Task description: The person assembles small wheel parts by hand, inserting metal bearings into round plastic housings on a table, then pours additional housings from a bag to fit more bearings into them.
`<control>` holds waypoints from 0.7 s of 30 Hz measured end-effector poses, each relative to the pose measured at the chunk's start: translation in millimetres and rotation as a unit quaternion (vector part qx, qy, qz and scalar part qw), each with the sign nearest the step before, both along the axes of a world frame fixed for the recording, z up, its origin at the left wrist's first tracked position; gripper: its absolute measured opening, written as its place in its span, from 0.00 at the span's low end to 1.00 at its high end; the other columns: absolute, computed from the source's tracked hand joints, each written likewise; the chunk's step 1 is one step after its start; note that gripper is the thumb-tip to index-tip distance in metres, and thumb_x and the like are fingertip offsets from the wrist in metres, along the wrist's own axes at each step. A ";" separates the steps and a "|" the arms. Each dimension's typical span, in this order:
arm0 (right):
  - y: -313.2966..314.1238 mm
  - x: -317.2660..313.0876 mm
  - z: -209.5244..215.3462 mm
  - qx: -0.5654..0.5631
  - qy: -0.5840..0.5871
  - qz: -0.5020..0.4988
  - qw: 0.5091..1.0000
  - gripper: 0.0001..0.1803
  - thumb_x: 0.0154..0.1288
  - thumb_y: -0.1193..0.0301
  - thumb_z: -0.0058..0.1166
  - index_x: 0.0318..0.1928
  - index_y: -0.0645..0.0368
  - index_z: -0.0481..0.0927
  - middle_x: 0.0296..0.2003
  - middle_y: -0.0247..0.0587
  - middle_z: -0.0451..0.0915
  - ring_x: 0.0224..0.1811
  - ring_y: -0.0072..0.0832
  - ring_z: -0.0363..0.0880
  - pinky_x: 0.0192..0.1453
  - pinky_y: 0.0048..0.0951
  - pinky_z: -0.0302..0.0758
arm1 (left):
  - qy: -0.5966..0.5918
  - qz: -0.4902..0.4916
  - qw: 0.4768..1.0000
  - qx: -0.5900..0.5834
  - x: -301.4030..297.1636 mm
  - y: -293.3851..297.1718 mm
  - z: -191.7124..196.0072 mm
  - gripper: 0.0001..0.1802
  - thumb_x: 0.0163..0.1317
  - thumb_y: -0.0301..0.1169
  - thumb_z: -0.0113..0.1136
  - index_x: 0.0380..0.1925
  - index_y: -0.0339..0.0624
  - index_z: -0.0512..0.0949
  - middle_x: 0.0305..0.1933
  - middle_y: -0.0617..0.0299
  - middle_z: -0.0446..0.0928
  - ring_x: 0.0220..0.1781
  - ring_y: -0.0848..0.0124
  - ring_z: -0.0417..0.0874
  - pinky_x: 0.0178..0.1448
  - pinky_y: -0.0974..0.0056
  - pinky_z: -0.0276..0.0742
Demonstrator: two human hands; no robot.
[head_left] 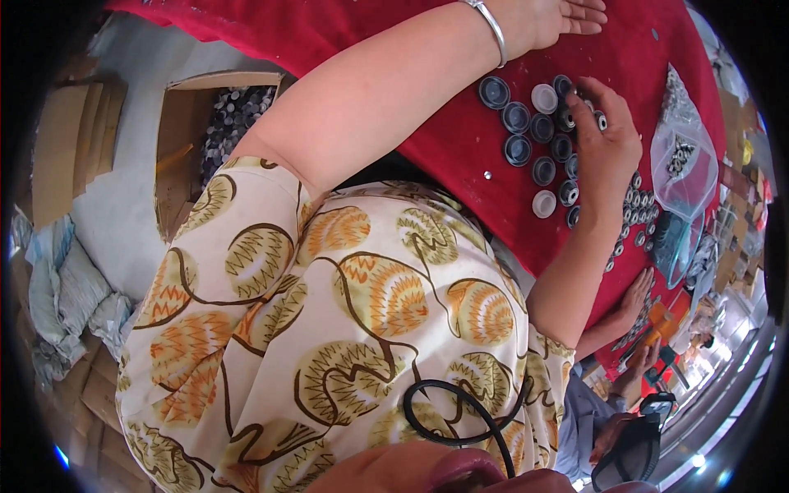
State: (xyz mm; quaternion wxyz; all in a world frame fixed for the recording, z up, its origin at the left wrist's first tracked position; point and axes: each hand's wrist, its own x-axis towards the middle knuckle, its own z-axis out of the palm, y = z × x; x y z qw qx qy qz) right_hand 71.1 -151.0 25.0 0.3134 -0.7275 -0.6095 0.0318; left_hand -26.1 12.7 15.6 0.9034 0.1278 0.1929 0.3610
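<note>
A red cloth [460, 156] covers the table. On it lie several round caps: dark ones [517, 117] and white ones [544, 98], set in loose rows. My right hand [606, 148] lies over the right side of this group, fingers curled, fingertips on a dark cap [564, 85]. Whether it grips anything is hidden under the palm. Small silver ring parts [637, 205] are heaped just beyond its wrist. My left hand [563, 16], with a metal bangle [491, 29] on the wrist, rests flat on the cloth further off, fingers stretched out, holding nothing.
Clear plastic bags [682, 156] of small metal parts lie at the table's right. Another person's hands [637, 297] work further along the table. On the floor at left stand an open cardboard box [230, 123] of round parts, flattened cardboard [70, 140] and crumpled sacks [66, 287].
</note>
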 end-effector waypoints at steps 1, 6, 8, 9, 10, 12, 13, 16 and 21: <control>-0.3 -0.8 -2.3 -0.008 -0.033 -0.005 0.999 0.13 0.59 0.73 0.65 0.45 0.59 0.84 0.39 0.43 0.85 0.41 0.36 0.84 0.48 0.33 0.78 | 0.008 -0.021 1.000 0.017 2.0 -1.9 -1.0 0.24 0.75 0.50 0.41 0.43 0.36 0.71 0.38 0.53 0.77 0.39 0.62 0.80 0.48 0.56 0.80; 3.9 7.7 -10.4 -0.007 -0.140 0.029 0.990 0.11 0.60 0.70 0.63 0.43 0.55 0.84 0.38 0.40 0.85 0.44 0.43 0.82 0.50 0.41 0.75 | 0.025 -0.062 0.997 0.047 0.3 -12.9 6.3 0.23 0.76 0.48 0.41 0.43 0.37 0.71 0.38 0.54 0.77 0.39 0.63 0.80 0.48 0.58 0.80; 3.7 4.8 -11.5 -0.028 -0.148 0.020 0.988 0.11 0.60 0.69 0.63 0.44 0.55 0.84 0.40 0.40 0.84 0.46 0.42 0.81 0.52 0.42 0.73 | 0.025 -0.065 0.996 0.049 -1.7 -11.6 4.7 0.22 0.76 0.48 0.41 0.42 0.37 0.71 0.37 0.54 0.77 0.40 0.63 0.79 0.48 0.58 0.79; 4.3 4.2 -11.6 -0.050 -0.155 0.010 0.987 0.12 0.61 0.69 0.63 0.45 0.54 0.83 0.41 0.40 0.84 0.48 0.42 0.81 0.55 0.43 0.72 | 0.025 -0.065 0.996 0.051 -0.5 -10.3 5.1 0.22 0.76 0.48 0.41 0.42 0.37 0.71 0.37 0.54 0.77 0.40 0.63 0.79 0.48 0.58 0.79; 3.9 3.9 -12.4 -0.051 -0.153 0.012 0.987 0.12 0.61 0.69 0.63 0.45 0.54 0.83 0.41 0.40 0.84 0.48 0.42 0.81 0.55 0.43 0.72 | 0.022 -0.067 0.996 0.052 -1.7 -12.8 5.7 0.23 0.76 0.48 0.40 0.42 0.38 0.71 0.37 0.54 0.77 0.40 0.63 0.79 0.48 0.58 0.79; 3.1 4.9 -14.1 -0.069 -0.139 -0.005 0.988 0.14 0.61 0.68 0.63 0.47 0.54 0.83 0.43 0.40 0.84 0.51 0.40 0.80 0.58 0.43 0.70 | 0.021 -0.068 0.996 0.052 -3.6 -15.3 5.6 0.23 0.76 0.48 0.40 0.42 0.38 0.71 0.37 0.54 0.77 0.40 0.63 0.79 0.48 0.58 0.79; 1.9 4.7 -13.4 -0.070 -0.138 -0.007 0.988 0.14 0.61 0.68 0.63 0.47 0.54 0.83 0.43 0.40 0.84 0.51 0.40 0.80 0.58 0.43 0.70 | 0.017 -0.074 0.996 0.050 -1.9 -15.2 5.3 0.23 0.76 0.49 0.40 0.42 0.38 0.71 0.37 0.54 0.77 0.40 0.63 0.79 0.47 0.57 0.79; -5.3 3.3 -9.4 -0.043 -0.152 0.005 0.987 0.15 0.63 0.69 0.61 0.50 0.54 0.83 0.44 0.40 0.84 0.50 0.41 0.80 0.58 0.42 0.70 | 0.011 -0.082 0.995 0.055 0.9 -15.7 3.0 0.24 0.76 0.50 0.40 0.42 0.38 0.71 0.37 0.54 0.77 0.40 0.63 0.79 0.47 0.57 0.79; -20.1 5.3 -19.0 -0.023 -0.232 0.028 0.972 0.18 0.64 0.76 0.54 0.54 0.54 0.81 0.52 0.38 0.82 0.58 0.39 0.78 0.63 0.44 0.68 | 0.010 -0.090 0.994 0.058 3.8 -17.1 2.9 0.25 0.76 0.52 0.39 0.42 0.38 0.71 0.37 0.54 0.77 0.40 0.63 0.79 0.48 0.57 0.79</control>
